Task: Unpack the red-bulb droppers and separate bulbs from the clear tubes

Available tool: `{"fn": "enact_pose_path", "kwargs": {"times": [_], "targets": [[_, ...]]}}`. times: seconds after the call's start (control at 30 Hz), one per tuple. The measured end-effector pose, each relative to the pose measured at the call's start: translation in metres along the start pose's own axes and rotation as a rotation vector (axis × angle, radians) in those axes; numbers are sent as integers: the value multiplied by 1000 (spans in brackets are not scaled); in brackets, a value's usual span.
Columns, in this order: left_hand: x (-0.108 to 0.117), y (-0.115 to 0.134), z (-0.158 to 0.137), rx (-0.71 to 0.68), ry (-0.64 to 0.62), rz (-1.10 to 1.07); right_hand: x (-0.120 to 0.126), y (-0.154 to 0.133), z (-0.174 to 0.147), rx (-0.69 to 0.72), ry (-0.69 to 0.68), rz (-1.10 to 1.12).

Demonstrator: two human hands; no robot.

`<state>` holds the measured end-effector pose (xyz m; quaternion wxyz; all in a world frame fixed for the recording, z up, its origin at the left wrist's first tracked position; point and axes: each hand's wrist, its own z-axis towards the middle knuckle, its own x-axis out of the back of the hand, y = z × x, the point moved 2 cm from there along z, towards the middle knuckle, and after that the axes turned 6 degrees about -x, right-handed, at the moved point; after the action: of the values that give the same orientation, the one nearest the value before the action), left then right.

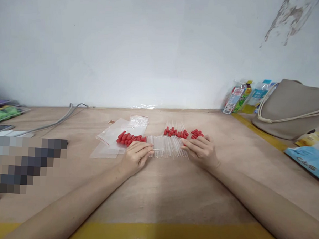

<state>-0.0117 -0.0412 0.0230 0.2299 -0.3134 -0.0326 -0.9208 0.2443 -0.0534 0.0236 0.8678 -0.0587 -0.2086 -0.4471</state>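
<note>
My left hand [136,156] is closed in a pinch on a clear dropper tube [159,149], which points right over a row of loose clear tubes [171,145]. Just right of that row, my right hand [202,150] is closed, with a bit of red rubber bulb [184,142] showing at its fingertips. A pile of red rubber bulbs [126,138] lies beyond my left hand on clear plastic bags [108,141]. Behind the row lie several droppers [176,131] with red bulbs on their tubes. More red bulbs [196,133] sit behind my right fingers, partly hidden.
Bottles and a carton [234,98] stand against the wall at the back right, beside a grey bag [291,108] with cord handles. A blue packet [307,159] lies at the right. A grey cable [60,119], a phone [0,129] and a blurred-out area occupy the left.
</note>
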Motion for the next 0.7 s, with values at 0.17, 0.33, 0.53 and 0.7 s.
{"fn": "enact_pose_path", "kwargs": {"times": [0.17, 0.33, 0.53, 0.7], "targets": [[-13, -7, -1, 171, -4, 47, -8, 33, -3, -257, -18, 116], [-18, -11, 2, 183, -1, 89, -9, 53, -5, -424, 14, 77], [-17, -15, 3, 162, 36, 41, -9, 69, -12, -601, 18, 72], [-17, -15, 3, 110, -9, 61, -10, 72, -13, -682, 32, 113]]}}
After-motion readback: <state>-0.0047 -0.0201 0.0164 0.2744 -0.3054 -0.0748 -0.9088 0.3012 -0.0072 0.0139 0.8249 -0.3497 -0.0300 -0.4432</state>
